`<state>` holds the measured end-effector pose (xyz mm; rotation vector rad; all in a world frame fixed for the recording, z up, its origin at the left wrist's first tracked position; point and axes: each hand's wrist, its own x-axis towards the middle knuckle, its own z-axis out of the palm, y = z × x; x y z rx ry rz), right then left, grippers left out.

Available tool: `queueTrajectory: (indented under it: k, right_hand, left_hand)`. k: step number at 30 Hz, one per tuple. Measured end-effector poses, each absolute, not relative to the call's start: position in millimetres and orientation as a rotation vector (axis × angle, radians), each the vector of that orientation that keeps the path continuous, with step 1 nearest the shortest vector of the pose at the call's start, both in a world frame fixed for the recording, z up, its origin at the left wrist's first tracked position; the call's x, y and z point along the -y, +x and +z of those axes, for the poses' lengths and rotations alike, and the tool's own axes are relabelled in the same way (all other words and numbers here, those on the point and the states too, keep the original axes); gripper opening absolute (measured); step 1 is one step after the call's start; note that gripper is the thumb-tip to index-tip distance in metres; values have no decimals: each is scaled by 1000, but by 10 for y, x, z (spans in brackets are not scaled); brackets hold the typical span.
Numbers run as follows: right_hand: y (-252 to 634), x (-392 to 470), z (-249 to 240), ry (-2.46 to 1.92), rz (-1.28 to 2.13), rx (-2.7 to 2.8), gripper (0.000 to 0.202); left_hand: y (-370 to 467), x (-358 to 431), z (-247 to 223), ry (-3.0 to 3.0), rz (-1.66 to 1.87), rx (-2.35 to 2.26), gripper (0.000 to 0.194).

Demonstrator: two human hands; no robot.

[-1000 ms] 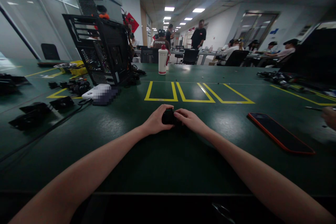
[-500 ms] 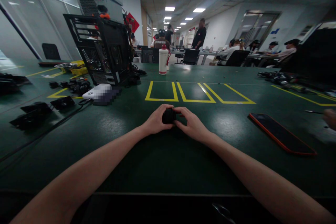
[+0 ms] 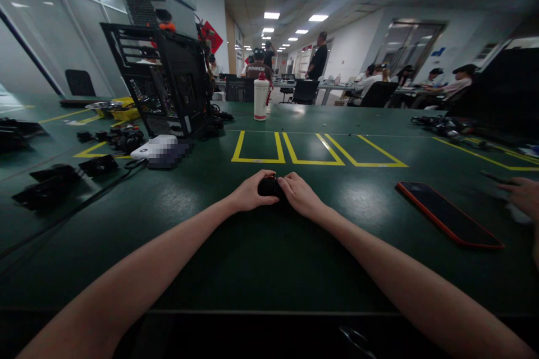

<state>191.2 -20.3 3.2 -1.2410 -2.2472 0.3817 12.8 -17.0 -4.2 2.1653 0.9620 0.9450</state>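
A small black object (image 3: 268, 185) rests on the dark green table (image 3: 261, 258), just in front of the yellow taped boxes (image 3: 256, 148). My left hand (image 3: 251, 193) curls around its left side. My right hand (image 3: 300, 195) closes on its right side, fingers over the top. Both hands meet at the object, which is mostly hidden between them; what it is cannot be told.
A phone in a red case (image 3: 447, 213) lies at the right. A black open computer case (image 3: 162, 81) stands at the back left with black parts and cables (image 3: 63, 176) around it. A white bottle (image 3: 261, 99) stands behind. Another person's hand (image 3: 522, 195) is at the right edge.
My right hand's fingers have drawn closer over the black object. The other person's hand at the right edge has come further into view. My left hand has hardly moved.
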Motion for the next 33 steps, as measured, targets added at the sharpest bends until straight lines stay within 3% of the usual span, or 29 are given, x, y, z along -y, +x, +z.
queueTrajectory:
  k: [4, 14, 21, 33]
  right_hand:
    - [1947, 292, 32, -1149, 444, 2137, 29]
    - [1995, 362, 102, -901, 684, 2139, 33]
    - [1962, 344, 101, -868, 1223, 1905, 27]
    - [1936, 314, 60, -924, 1320, 1757, 23]
  left_hand:
    - [129, 167, -36, 2156, 956, -936, 60]
    - [139, 310, 23, 2349, 1070, -992, 60]
    - [167, 388, 58, 2493, 1092, -991, 60]
    - [164, 375, 40, 2511, 1108, -981, 61]
